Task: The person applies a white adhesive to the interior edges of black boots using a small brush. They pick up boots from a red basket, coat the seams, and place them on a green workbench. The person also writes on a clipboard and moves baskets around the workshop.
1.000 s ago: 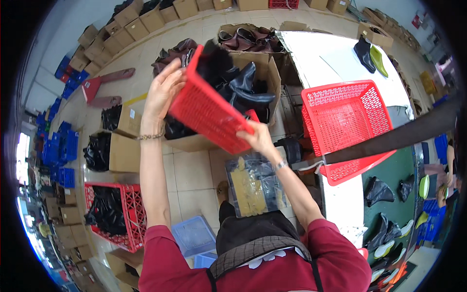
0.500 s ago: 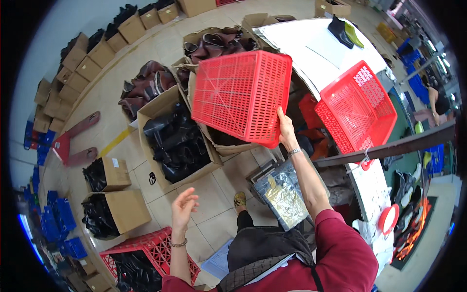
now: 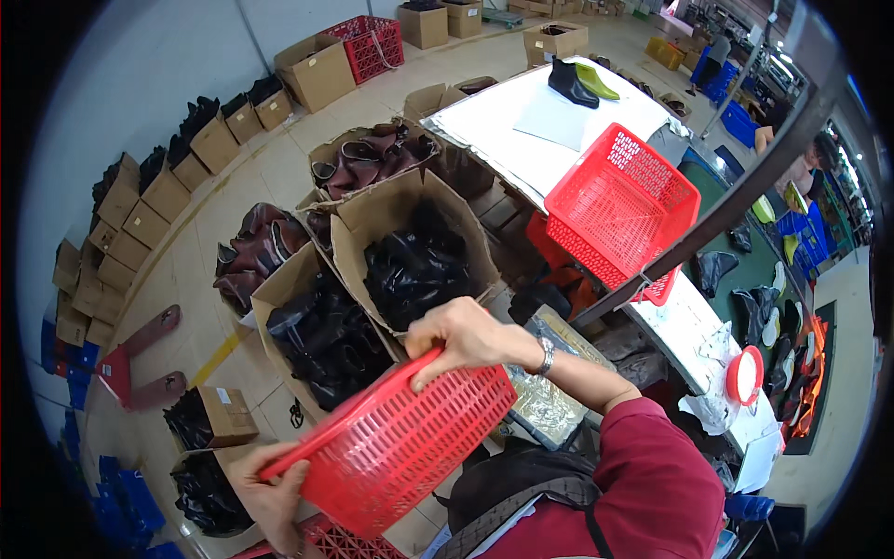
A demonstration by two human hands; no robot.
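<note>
A red plastic basket (image 3: 410, 443) with slotted walls is held tilted in front of me, its long side toward me. My right hand (image 3: 463, 337) grips its far rim from above. With the fingers closed round the rim at the near-left corner, my left hand (image 3: 272, 486) holds the other end. Just beyond the basket stand two open cardboard boxes full of shiny black boot pieces: one box (image 3: 484, 244) ahead, another (image 3: 270, 296) to its left. The inside of the held basket is mostly hidden from view.
A second red basket (image 3: 622, 210) sits on the white table (image 3: 466, 116) at right. Black and lime boots (image 3: 585, 84) stand at the table's far end. A dark metal bar (image 3: 717, 214) crosses above the table. A red pallet jack (image 3: 116, 373) lies left. Cardboard boxes line the wall.
The basket has come down and toward me from above the boxes, uncovering the black boot pieces behind it. My left hand, formerly free with fingers apart, now grips its rim. The view has shifted.
</note>
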